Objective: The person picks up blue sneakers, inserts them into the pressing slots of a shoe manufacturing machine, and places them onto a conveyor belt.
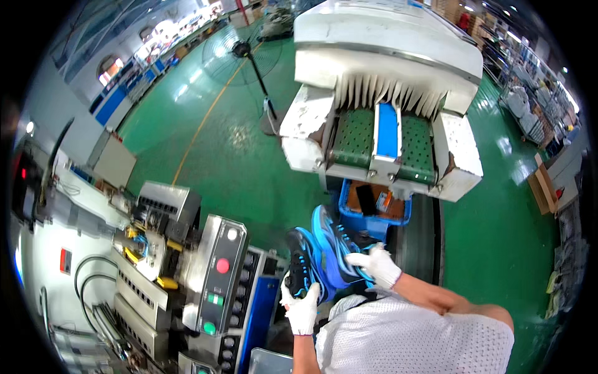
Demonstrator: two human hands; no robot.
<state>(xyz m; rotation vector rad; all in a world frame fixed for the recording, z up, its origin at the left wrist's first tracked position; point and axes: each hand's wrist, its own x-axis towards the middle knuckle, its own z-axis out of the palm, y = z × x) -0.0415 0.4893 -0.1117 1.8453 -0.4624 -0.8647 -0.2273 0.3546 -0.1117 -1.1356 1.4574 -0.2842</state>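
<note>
Two blue and black sports shoes are held side by side in front of my body, toes pointing away. My left hand (302, 307), in a white glove, grips the heel end of the left shoe (301, 260). In a matching glove, my right hand (377, 265) closes on the heel end of the right shoe (337, 240), its fingers over the collar. The shoes touch along their inner sides, and their soles are partly hidden.
Ahead stands a white conveyor machine (386, 56) with hanging strips and green perforated belts. Below it sits a blue crate (374, 218) with a dark flat object inside. A machine with a button panel (218, 280) is close on my left. A standing fan (252, 62) is farther off.
</note>
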